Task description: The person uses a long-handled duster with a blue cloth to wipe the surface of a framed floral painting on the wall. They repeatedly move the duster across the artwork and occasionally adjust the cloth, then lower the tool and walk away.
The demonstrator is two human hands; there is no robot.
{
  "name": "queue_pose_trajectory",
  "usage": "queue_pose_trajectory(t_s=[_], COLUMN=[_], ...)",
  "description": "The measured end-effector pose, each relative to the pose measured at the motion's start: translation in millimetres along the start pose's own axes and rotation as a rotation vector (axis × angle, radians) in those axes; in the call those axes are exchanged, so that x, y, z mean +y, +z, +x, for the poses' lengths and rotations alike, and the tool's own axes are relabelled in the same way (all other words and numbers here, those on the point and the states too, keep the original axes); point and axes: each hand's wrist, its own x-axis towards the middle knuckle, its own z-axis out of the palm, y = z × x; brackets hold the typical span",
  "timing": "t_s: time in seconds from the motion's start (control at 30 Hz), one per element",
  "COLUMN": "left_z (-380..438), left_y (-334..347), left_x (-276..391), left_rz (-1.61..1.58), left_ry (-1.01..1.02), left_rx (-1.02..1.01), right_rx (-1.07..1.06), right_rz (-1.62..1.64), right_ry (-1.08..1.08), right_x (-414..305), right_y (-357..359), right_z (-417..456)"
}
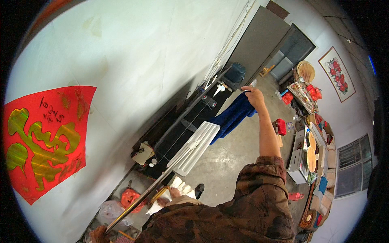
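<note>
My left hand (100, 234), at the lower left edge, grips the metal handle (139, 200) of a flat mop. That handle runs up to a white plastic mop plate (196, 147) with lengthwise grooves, tilted above the floor. With my arm stretched forward, my right hand (253, 95) pinches one end of a dark blue mop cloth (232, 117). The cloth hangs in folds between my fingers and the plate's far end. How it joins the plate is hidden.
A low black TV stand (179, 136) lines the wall at left. A red plastic bag (131, 199) and a clear bag (112, 212) lie near the handle. One black shoe (199, 190) sits by bare feet. At right are a white coffee table (296, 161) and a sofa (326, 179).
</note>
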Motion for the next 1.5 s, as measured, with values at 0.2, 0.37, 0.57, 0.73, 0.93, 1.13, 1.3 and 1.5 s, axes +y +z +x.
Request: queue_pose_trajectory(t_s=[0.2,0.37,0.57,0.73,0.93,1.13,1.3,1.5], left_z=[-2,5,16,13,12,19,39,82], left_y=[7,14,52,57,71,81,81,109], left_x=[0,8,16,32,39,68,100,117], left_rz=[-0.095,-0.148,-0.252,-0.250,-0.393,-0.469,-0.591,-0.521], left_ry=[0.071,0.067,0.106,0.086,-0.005,0.003,-0.073,0.063], left_rx=[0.026,-0.036,-0.136,-0.105,-0.025,0.218,0.315,0.339], right_rx=[0.132,0.167,0.221,0.271,0.403,0.680,0.823,0.729], right_rz=[-0.152,-0.169,-0.152,-0.187,-0.087,-0.001,0.352,0.924], right_ry=[0.035,0.014,-0.040,-0.038,-0.134,-0.292,-0.381,-0.467], right_x=[-45,-61,-71,-82,-97,-136,-170,-224], right_y=[4,7,-1,-23,-42,-90,-147,-180], right_z=[-15,-17,-20,-25,-35,-43,-68,-140])
